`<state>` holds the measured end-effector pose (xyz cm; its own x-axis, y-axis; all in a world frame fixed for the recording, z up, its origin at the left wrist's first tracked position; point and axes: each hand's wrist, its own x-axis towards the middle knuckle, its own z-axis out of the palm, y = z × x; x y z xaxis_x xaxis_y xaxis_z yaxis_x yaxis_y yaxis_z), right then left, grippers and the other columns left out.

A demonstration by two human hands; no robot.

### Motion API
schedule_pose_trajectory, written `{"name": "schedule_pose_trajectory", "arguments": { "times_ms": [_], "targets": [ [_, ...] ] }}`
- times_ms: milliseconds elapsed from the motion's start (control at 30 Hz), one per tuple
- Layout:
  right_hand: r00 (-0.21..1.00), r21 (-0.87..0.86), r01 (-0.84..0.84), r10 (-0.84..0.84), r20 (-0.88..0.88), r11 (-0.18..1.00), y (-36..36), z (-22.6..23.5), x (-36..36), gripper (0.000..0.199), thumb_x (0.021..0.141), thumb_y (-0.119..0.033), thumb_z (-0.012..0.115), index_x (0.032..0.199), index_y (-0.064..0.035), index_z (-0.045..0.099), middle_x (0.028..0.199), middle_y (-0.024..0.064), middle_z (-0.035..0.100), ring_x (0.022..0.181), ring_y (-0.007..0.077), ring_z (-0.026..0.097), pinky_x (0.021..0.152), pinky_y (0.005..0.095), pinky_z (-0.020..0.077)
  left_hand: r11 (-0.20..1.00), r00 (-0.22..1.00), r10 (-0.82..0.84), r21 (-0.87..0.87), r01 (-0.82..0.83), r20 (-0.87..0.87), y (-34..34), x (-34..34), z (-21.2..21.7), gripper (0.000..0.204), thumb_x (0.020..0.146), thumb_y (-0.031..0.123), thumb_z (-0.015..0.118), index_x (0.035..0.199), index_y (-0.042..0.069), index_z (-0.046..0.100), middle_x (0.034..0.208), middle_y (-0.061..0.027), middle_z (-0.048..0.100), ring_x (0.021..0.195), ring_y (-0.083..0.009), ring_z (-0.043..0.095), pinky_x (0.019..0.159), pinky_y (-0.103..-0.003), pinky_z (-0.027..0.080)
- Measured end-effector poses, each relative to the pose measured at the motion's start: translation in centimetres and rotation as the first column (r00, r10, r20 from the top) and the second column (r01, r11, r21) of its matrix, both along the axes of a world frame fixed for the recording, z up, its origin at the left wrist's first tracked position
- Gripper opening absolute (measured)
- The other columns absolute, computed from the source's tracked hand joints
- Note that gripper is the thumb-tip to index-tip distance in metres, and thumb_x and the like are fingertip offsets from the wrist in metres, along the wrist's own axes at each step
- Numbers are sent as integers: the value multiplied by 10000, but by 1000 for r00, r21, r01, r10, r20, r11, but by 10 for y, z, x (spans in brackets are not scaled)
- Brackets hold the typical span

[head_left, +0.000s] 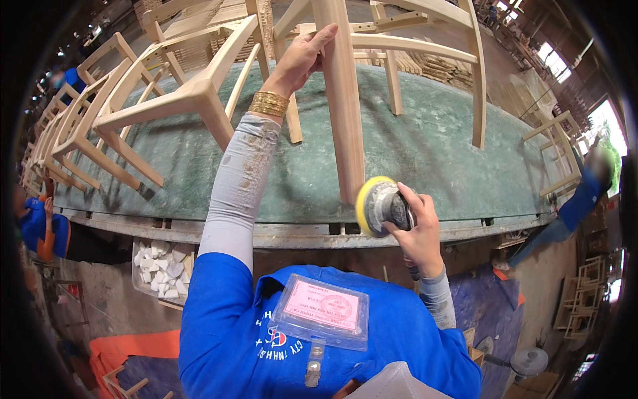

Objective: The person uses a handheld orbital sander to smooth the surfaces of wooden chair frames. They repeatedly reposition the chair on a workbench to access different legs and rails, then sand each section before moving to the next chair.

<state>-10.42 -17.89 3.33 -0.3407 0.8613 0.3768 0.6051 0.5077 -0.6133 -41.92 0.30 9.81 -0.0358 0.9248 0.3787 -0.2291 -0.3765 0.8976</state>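
Here, a pale bare-wood chair leg (344, 100) is gripped by the left hand (300, 60) while a yellow-padded round sander (377, 206), clasped in the right hand (417, 229), is pressed near its foot, so sanding seems unfinished.

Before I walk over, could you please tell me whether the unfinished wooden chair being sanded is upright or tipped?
Tipped: the unfinished wooden chair lies on the green-topped workbench, one leg pointing toward the person.

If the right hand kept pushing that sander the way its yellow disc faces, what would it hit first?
Most likely the pale wooden chair leg. The right hand holds the sander with its disc facing left, at or almost on the leg's lower end; actual contact is hard to judge.
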Motion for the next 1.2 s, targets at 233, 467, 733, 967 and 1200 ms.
{"name": "schedule_pose_trajectory", "arguments": {
  "times_ms": [233,467,733,967,1200],
  "targets": [
    [992,335,-4,46,-116,942,38,36,-29,678,647,-83,776,1269,-224,547,1090,192,532,918,333,586,752,393,512,999,1000,14,-30,-15,-26,7,-6,3,502,860,485,626,1033,14,619,871,-48,649,707,-123,640,653,-279,542],
    [1000,446,-18,27,-14,895,87,70,-78,650,695,-108,742,1275,-304,522,1046,181,532,906,367,587,726,416,516,998,992,-55,-45,50,-115,10,-13,3,535,916,456,554,1170,-15,555,1029,-77,638,908,-164,642,836,-321,519],
    [993,314,-77,45,110,946,33,20,-28,673,636,-99,745,1258,-254,541,1025,137,561,942,332,580,743,411,507,991,996,-77,-108,81,36,8,-8,5,371,876,362,618,1179,149,590,1031,-141,670,918,-302,642,786,-392,512],
    [968,-242,144,-86,237,959,18,-76,64,835,600,-76,790,1344,-250,455,1066,147,537,931,359,589,779,424,501,999,994,-39,-5,39,-100,14,-7,6,526,925,451,536,1144,-26,555,1007,-109,648,921,-197,657,845,-343,524],
    [867,-275,363,-214,451,890,65,-187,37,882,600,-127,749,1385,-282,378,1078,182,496,907,405,593,792,466,503,997,996,25,-66,-30,-84,8,-1,12,531,850,528,612,1011,23,626,900,-61,646,752,-118,629,696,-284,547]
  ]
}}
